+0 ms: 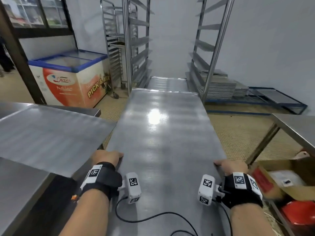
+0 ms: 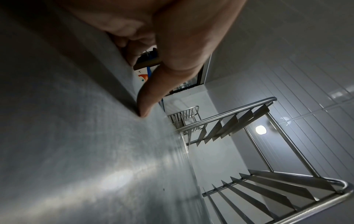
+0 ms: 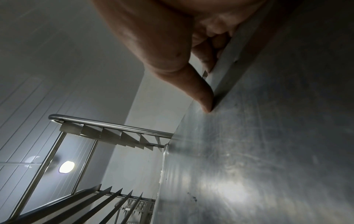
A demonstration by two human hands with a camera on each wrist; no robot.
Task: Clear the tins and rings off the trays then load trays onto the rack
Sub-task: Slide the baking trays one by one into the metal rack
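Gripping a long bare metal tray by its two long edges, the left hand and right hand hold it out level in the head view, its far end pointing between the uprights of the rack. Another tray already sits low on the rack's runners, just beyond the held one. To the left, a further tray lies on a steel surface. A chest freezer stands farther back on the left, a second rack behind it, and flat trays are stacked on the floor to the right of the rack. A cardboard box sits under the surface at right.

From the left wrist, the thumb presses on top of the tray's raised rim while the fingers curl beneath it, pinching the edge. The rack's angled runners show ahead.

From the right wrist, the thumb lies on the rim and the fingers hook underneath, likewise pinching the tray.
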